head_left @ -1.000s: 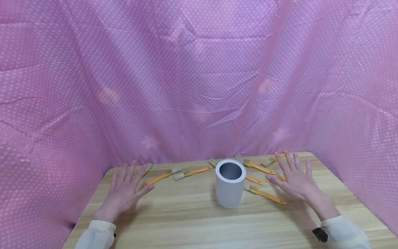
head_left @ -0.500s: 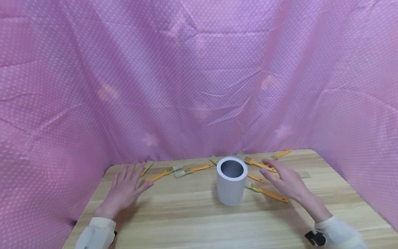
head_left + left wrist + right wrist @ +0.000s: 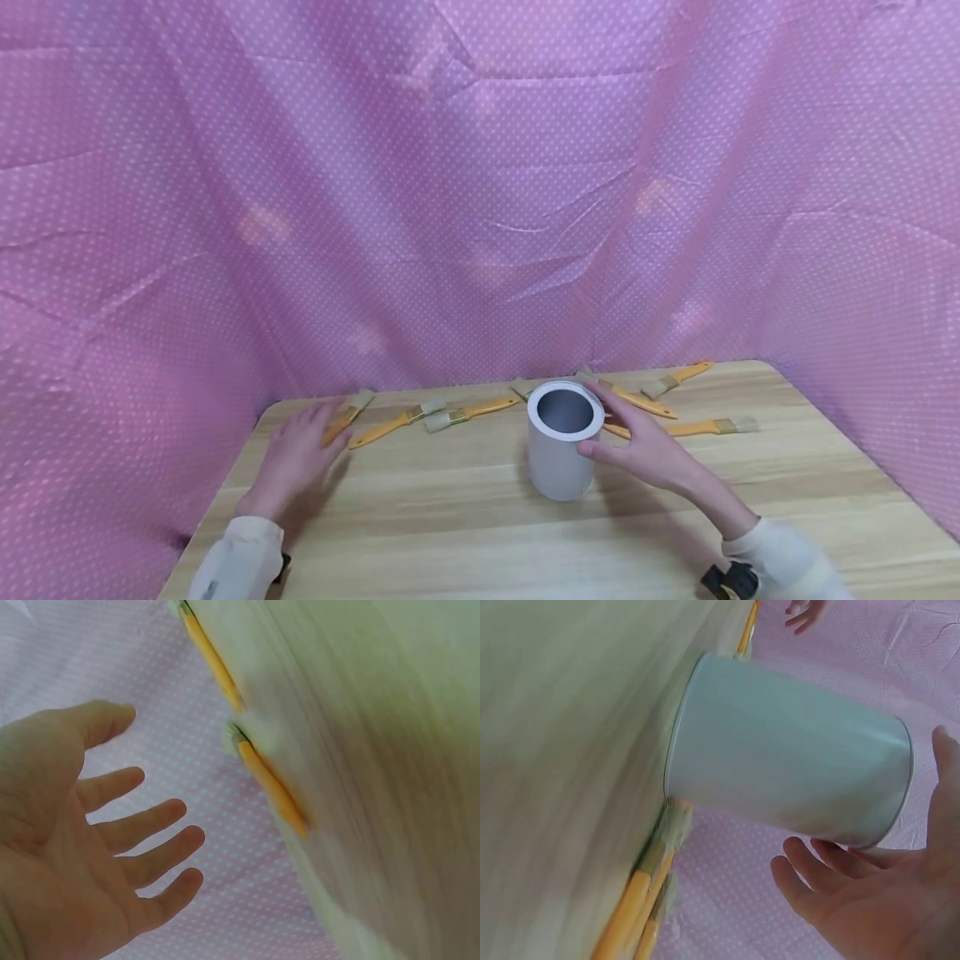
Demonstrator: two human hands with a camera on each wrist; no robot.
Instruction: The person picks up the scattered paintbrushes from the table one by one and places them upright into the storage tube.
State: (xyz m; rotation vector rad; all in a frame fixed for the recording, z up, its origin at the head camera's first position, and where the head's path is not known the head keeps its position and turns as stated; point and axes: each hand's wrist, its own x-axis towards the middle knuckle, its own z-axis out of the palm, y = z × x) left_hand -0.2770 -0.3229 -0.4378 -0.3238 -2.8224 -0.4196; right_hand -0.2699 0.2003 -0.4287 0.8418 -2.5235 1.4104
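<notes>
A white, hollow, open-topped can (image 3: pixel 558 467) stands upright on the wooden table. My right hand (image 3: pixel 648 450) is at its right side, thumb and fingers spread at the upper rim. In the right wrist view the fingertips are right by the wall of the can (image 3: pixel 795 750), and the thumb stands apart from it. My left hand (image 3: pixel 292 458), its fingers loosely bent, hovers close by a paintbrush (image 3: pixel 349 417) at the table's far left. In the left wrist view that palm (image 3: pixel 67 847) holds nothing.
Two paintbrushes (image 3: pixel 386 429) (image 3: pixel 480 410) lie left of the can. Several more lie behind it and to its right, among them one paintbrush (image 3: pixel 697 427) beyond my right hand and another paintbrush (image 3: pixel 682 377) by the back edge. Pink dotted cloth (image 3: pixel 480 208) hangs around the table.
My right hand has moved left from over the right-hand brushes to the can. The left hand stays in about the same place, its fingers now more bent.
</notes>
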